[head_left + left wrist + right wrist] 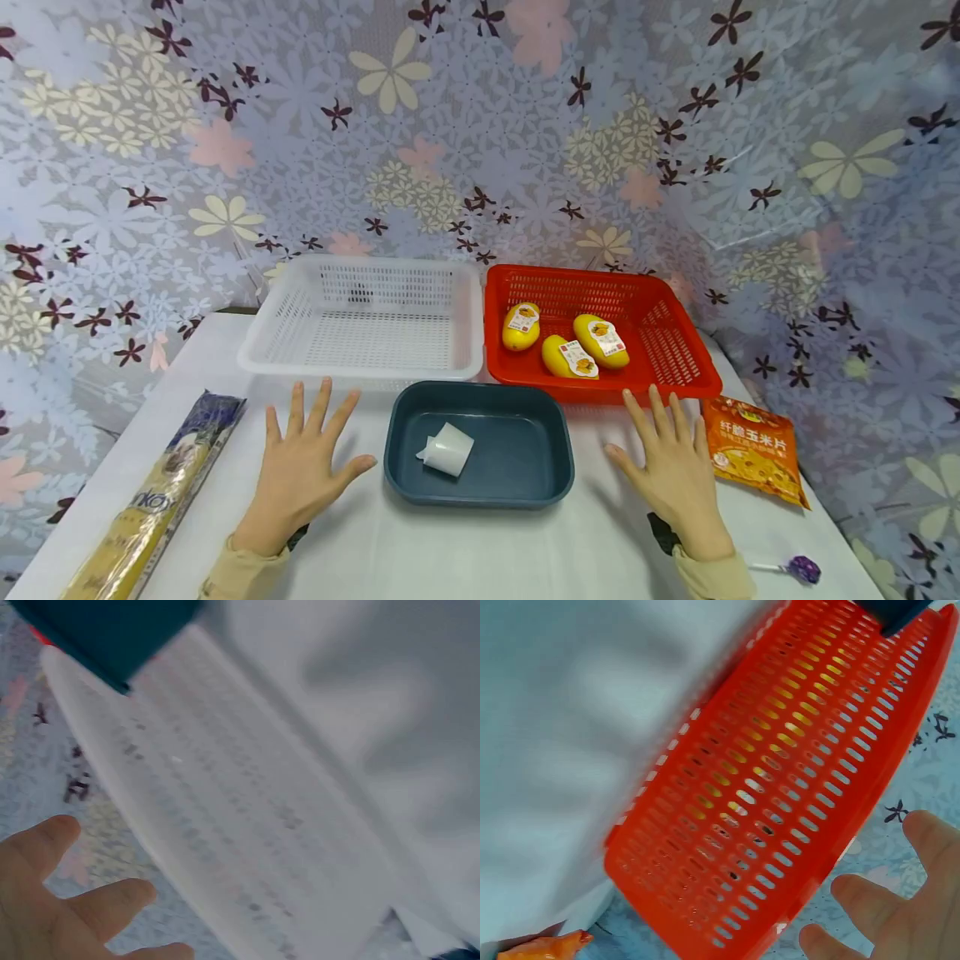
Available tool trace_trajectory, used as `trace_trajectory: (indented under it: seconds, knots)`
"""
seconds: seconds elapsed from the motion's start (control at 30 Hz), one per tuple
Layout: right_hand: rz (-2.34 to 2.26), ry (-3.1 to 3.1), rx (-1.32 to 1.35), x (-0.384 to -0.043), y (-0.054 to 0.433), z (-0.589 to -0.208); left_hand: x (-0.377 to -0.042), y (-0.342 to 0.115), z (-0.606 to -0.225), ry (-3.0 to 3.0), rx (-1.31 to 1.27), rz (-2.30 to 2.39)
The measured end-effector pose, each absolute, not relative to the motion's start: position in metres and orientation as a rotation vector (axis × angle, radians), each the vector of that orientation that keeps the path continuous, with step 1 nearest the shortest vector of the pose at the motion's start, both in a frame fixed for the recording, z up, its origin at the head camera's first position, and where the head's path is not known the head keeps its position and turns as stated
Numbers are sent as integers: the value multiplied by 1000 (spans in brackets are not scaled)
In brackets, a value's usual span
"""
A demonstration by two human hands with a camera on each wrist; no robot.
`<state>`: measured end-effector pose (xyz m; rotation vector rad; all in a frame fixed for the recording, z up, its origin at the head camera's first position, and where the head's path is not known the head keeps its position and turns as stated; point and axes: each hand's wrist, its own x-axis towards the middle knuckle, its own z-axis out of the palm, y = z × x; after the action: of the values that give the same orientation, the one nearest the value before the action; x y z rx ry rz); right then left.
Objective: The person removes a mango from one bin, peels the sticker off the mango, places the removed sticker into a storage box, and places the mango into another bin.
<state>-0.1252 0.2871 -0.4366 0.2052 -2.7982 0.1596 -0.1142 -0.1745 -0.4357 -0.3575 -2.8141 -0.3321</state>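
Note:
My left hand, fingers spread and empty, is left of a dark blue tray. My right hand is spread likewise on the tray's other side, its fingertips overlapping the front of a red basket in the head view. Inside the tray lies a small white cylindrical thing with a pointed end, tipped on its side. Three yellow mangoes, one of them the left mango, sit in the red basket with white labels on them. Beside it stands a white basket with nothing in it.
A long pack of noodles lies along the left side of the white table. To the right are an orange snack bag and a purple-wrapped lollipop. Flowered cloth hangs behind the table.

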Motion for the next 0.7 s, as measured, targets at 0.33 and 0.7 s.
trace_trajectory:
  seconds: [0.33,0.7]
  knots:
    - [216,-2750,235,-142,281,-426,-120,-132,-417,-2786,-504,-377]
    - [249,-2811,262,-161,277,-400,-122,-90,-395,-2737,-673,-429]
